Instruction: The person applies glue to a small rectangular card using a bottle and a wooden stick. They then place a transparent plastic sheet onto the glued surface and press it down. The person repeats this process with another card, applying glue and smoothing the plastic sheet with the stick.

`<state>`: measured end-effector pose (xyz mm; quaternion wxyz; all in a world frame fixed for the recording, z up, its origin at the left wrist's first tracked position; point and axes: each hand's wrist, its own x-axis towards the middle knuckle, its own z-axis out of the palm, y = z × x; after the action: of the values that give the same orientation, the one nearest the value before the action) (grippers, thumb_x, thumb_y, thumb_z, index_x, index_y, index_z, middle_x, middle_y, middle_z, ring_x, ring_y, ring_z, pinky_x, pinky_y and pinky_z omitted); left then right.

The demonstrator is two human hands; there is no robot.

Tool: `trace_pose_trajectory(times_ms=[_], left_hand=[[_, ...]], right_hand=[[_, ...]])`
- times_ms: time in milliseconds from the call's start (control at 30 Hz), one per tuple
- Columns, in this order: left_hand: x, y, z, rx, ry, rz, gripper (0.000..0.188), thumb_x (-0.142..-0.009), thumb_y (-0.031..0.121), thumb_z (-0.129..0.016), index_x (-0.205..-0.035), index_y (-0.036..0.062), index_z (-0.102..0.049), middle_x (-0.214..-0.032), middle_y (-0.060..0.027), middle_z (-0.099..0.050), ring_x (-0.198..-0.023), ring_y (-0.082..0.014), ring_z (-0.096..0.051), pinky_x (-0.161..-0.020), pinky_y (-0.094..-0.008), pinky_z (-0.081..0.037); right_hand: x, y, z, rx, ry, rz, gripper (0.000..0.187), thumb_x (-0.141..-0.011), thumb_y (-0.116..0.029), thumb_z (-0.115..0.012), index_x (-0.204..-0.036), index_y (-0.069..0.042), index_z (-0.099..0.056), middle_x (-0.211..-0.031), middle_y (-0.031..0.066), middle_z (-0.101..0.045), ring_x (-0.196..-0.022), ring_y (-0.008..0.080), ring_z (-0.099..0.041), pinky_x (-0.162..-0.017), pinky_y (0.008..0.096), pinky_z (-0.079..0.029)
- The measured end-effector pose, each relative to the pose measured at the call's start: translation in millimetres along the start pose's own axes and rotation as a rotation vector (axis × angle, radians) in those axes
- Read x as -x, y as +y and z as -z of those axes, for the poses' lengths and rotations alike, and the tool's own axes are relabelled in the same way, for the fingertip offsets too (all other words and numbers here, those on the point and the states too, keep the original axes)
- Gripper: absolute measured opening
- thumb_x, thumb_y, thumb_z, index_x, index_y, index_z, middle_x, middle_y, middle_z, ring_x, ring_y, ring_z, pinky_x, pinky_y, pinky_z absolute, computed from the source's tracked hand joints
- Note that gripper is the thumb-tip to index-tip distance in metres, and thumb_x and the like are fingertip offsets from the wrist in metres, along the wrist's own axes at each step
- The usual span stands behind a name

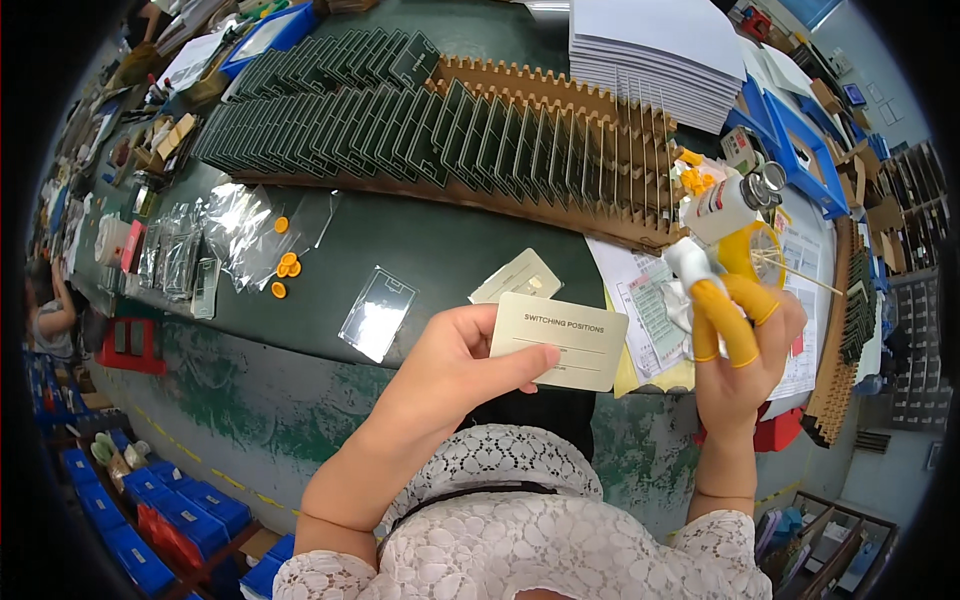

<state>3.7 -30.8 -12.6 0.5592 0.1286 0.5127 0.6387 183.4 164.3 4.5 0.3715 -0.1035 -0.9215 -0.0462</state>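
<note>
My left hand (462, 352) grips a cream rectangular plate (590, 360) with dark printing, the thumb lying across its face. Just behind it on the green table lies a similar pale plate (520, 277). My right hand (748, 350), with yellow finger cots on several fingers, pinches a wad of white cloth (690, 262), raised to the right of the plate and apart from it. Beyond that hand is a white bottle (718, 210) with a metal top. A yellow round container (752, 248) with thin sticks stands beside it.
Dark green plates (400, 140) stand in rows in a notched brown rack (560, 215). A stack of white sheets (655, 60) is behind. Leftward lie a clear-wrapped panel (380, 312), orange finger cots (288, 265) and plastic bags (240, 225). Printed papers (650, 310) lie on the right.
</note>
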Motion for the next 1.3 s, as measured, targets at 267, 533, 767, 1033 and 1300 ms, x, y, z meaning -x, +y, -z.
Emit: trace_pose_trajectory(times_ms=[267, 533, 767, 1033, 1300], left_hand=[[-0.5, -3.9, -7.8, -0.086, 0.064, 0.007, 0.029, -0.087, 0.007, -0.076, -0.113, -0.0034, -0.070, -0.103, -0.0077, -0.074, -0.086, -0.0096, -0.068, -0.075, -0.0238, -0.054], [-2.9, -9.7, -13.4, -0.047, 0.026, -0.059, 0.025, -0.091, 0.008, -0.072, -0.113, -0.0046, -0.069, -0.096, -0.0022, -0.072, -0.082, -0.0022, -0.063, -0.069, -0.0190, -0.050], [-1.2, -8.3, -11.9, -0.034, 0.046, -0.029, 0.028, -0.089, 0.005, -0.073, -0.116, -0.0034, -0.068, -0.103, -0.0035, -0.072, -0.091, -0.0073, -0.066, -0.079, -0.0234, -0.053], [7.3, 2.9, 0.8, -0.038, 0.178, -0.083, 0.027, -0.089, 0.008, -0.074, -0.113, -0.0019, -0.069, -0.102, -0.0058, -0.073, -0.088, -0.0085, -0.066, -0.076, -0.0243, -0.053], [5.2, 8.0, 17.5, -0.002, 0.149, -0.145, 0.026, -0.091, 0.010, -0.073, -0.114, -0.0021, -0.070, -0.105, -0.0069, -0.073, -0.090, -0.0089, -0.066, -0.076, -0.0249, -0.052]], right_hand=[[-12.1, -10.4, -1.9, 0.114, 0.013, 0.310, 0.034, -0.064, -0.015, -0.081, -0.098, -0.011, -0.079, -0.106, -0.0003, -0.069, -0.099, 0.0201, -0.063, -0.084, 0.0418, -0.037], [-22.0, -34.0, -17.4, 0.014, 0.039, 0.505, 0.017, -0.074, -0.019, -0.074, -0.089, -0.011, -0.071, -0.095, -0.0076, -0.061, -0.106, 0.0121, -0.064, -0.087, 0.0400, -0.042], [-25.8, -36.5, -21.9, 0.014, -0.058, 0.578, 0.011, -0.078, -0.016, -0.071, -0.087, -0.012, -0.070, -0.100, -0.0054, -0.063, -0.107, 0.0123, -0.062, -0.093, 0.0402, -0.042], [-10.8, -12.0, -13.1, 0.127, -0.137, 0.501, 0.027, -0.069, -0.008, -0.079, -0.096, -0.008, -0.075, -0.098, 0.0008, -0.060, -0.110, 0.0229, -0.060, -0.086, 0.0458, -0.039], [13.3, 17.1, -3.8, -0.119, -0.371, -0.150, 0.032, -0.080, -0.004, -0.072, -0.111, -0.008, -0.070, -0.101, 0.0083, -0.062, -0.097, 0.0296, -0.055, -0.087, 0.0408, -0.039]])
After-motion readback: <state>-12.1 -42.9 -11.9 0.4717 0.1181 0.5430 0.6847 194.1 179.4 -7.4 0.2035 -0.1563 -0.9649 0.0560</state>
